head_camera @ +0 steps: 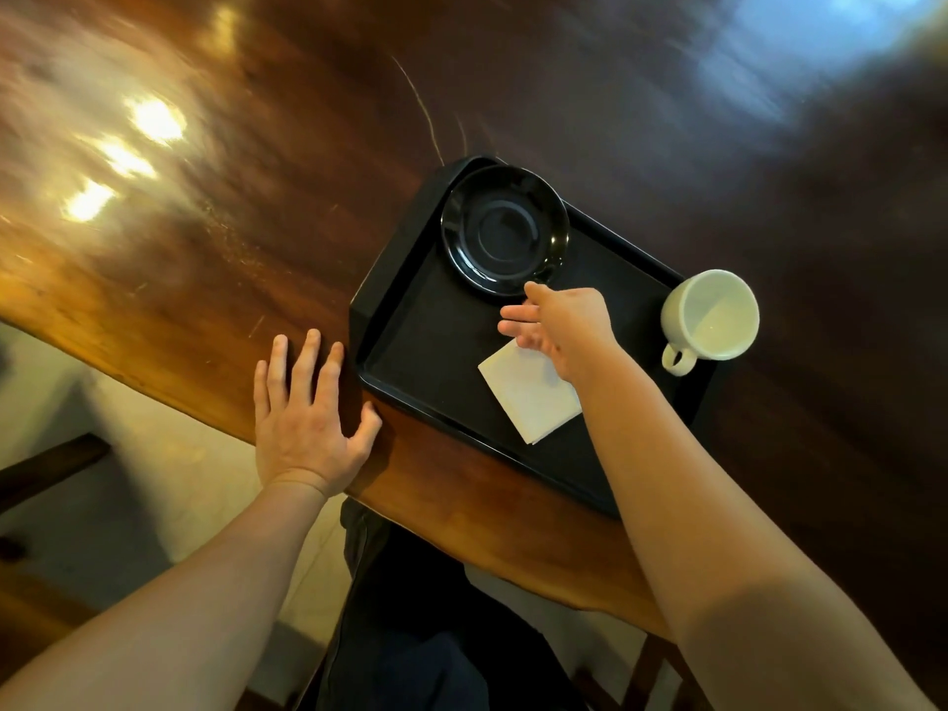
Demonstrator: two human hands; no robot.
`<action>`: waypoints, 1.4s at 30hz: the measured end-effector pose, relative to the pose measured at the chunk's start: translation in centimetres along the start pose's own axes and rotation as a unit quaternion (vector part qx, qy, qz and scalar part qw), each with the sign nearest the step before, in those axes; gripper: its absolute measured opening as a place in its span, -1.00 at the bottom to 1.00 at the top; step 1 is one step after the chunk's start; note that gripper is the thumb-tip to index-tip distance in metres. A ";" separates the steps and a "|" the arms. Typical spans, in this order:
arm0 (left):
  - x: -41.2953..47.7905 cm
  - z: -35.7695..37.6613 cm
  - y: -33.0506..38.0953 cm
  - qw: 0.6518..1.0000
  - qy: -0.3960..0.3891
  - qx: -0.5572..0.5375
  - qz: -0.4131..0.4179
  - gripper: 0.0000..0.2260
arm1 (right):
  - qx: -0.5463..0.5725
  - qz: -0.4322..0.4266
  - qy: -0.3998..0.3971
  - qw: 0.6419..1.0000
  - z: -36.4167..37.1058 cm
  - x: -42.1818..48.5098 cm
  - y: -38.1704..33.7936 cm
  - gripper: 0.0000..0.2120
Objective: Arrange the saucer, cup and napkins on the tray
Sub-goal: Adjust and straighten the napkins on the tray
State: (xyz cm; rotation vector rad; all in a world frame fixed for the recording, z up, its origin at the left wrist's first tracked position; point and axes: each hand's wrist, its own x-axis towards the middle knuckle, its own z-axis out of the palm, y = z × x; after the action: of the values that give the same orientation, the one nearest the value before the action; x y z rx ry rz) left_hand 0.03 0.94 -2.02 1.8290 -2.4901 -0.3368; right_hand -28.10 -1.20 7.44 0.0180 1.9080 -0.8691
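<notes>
A black tray (410,351) lies at an angle on the wooden table. A black saucer (505,228) sits in its far corner. A folded white napkin (533,397) lies flat near the tray's middle. A white cup (710,315) stands at the tray's right edge, handle toward me; whether it rests on the tray or the table beside it is unclear. My right hand (559,320) hovers over the tray between saucer and napkin, fingers spread, holding nothing. My left hand (302,413) lies flat on the table by the tray's near left corner, thumb close to the rim.
The table (256,223) is glossy dark wood with bright light reflections at the left. Its near edge runs diagonally just below the tray. My dark-clothed lap (410,633) and a pale floor (128,505) show beneath it.
</notes>
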 end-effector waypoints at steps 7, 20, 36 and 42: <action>0.1 0.4 -0.4 1.000 -0.009 0.018 0.005 -0.30 | -0.334 -0.220 0.108 0.910 -6.0 -0.9 1.7 -0.81; -0.1 0.7 -0.6 1.000 0.002 0.011 0.010 -0.30 | -0.325 -0.149 0.118 0.926 -7.1 -1.3 9.0 -0.61; -0.1 0.7 -0.6 1.000 0.014 -0.002 0.015 -0.32 | -0.331 -0.185 0.118 0.918 -7.7 -0.4 8.5 -0.63; -0.1 0.6 -0.5 1.000 0.015 0.000 0.015 -0.33 | -0.376 -0.213 0.094 0.897 -8.2 0.1 7.2 -0.56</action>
State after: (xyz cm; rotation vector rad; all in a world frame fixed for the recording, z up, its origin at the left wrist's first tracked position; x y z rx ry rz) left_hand 0.45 1.00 -2.66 1.7804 -2.4955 -0.3053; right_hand -31.89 8.78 5.31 -0.8363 2.3642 -0.3494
